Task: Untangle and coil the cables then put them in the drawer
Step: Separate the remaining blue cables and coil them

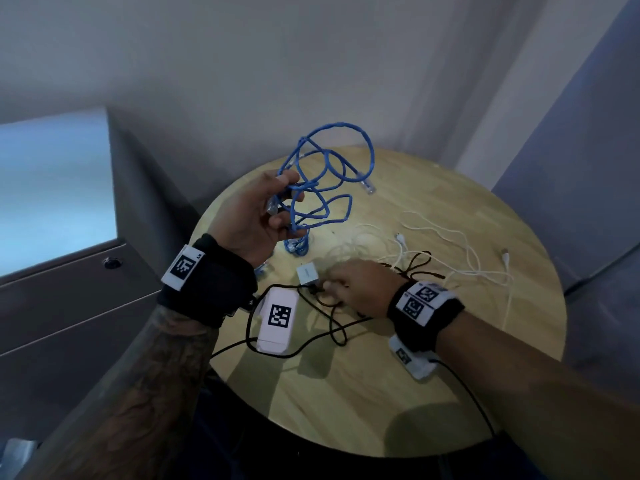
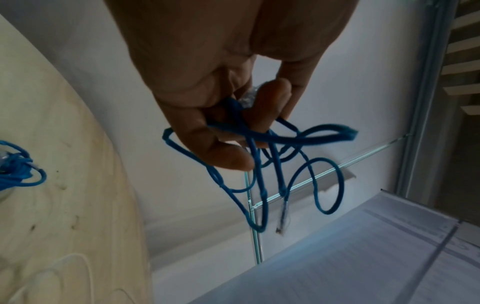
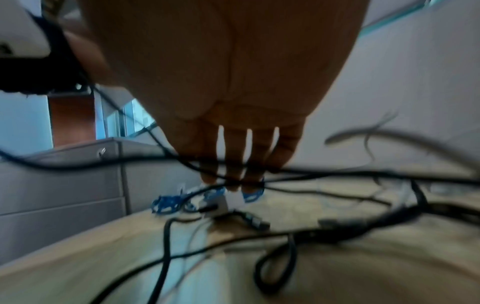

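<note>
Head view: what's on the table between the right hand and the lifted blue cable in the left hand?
In the head view, a small white adapter block and a second blue cable bundle lie on the table between the right hand and the lifted blue cable gripped by the left hand.

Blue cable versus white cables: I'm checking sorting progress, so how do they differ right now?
The blue cable is held up in loose loops by the left hand; the white cables lie sprawled on the table, untouched. Blue looks thicker, white thinner. Neither is neatly coiled yet.
</note>
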